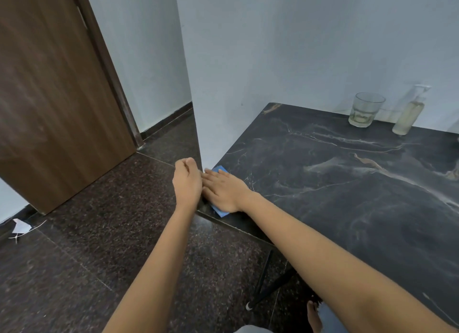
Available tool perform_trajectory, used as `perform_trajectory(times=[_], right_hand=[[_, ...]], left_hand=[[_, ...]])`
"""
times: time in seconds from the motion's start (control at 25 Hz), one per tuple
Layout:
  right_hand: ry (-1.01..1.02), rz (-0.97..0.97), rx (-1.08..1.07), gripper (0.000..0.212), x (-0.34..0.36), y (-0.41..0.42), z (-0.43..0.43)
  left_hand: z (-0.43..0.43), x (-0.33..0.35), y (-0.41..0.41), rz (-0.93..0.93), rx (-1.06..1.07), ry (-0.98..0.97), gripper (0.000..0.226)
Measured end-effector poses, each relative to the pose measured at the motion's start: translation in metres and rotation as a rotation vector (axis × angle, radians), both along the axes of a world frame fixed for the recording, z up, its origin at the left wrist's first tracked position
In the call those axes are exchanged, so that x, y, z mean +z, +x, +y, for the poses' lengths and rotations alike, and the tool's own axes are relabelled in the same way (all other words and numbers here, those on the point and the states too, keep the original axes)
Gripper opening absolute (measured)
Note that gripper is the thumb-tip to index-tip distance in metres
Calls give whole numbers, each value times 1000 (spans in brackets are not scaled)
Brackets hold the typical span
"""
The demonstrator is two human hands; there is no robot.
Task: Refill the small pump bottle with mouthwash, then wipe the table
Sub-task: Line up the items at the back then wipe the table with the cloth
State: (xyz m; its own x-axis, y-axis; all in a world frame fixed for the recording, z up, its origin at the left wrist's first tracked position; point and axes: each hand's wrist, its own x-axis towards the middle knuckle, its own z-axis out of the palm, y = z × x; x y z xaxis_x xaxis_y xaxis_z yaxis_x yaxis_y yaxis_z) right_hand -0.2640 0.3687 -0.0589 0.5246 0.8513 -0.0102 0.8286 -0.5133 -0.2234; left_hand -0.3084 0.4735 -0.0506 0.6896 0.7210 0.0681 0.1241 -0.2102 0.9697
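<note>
Head view: right hand point(224, 191) flat, fingers straight, pressing blue cloth point(220, 169) at near-left corner of table point(347, 196); left hand point(187, 181) cupped just off that edge, nothing seen held. Remaining top rightward, toward pump bottle point(409, 114) by wall point(298, 46).

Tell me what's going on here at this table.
A person is wiping the dark table with a blue cloth. The right hand presses flat on the cloth at the table's corner, and the left hand is cupped just off the edge beside it. A glass and the pump bottle, holding pale liquid, stand at the back by the wall.
</note>
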Motion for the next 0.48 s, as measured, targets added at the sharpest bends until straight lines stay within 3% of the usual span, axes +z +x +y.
perform_trajectory(times=[0.2, 0.48], right_hand=[[-14, 5, -183, 52, 0, 62, -7], [32, 2, -434, 54, 0, 128, -60]], left_hand=[[-23, -3, 21, 14, -125, 288, 19], [-50, -14, 38, 113, -290, 604, 23]])
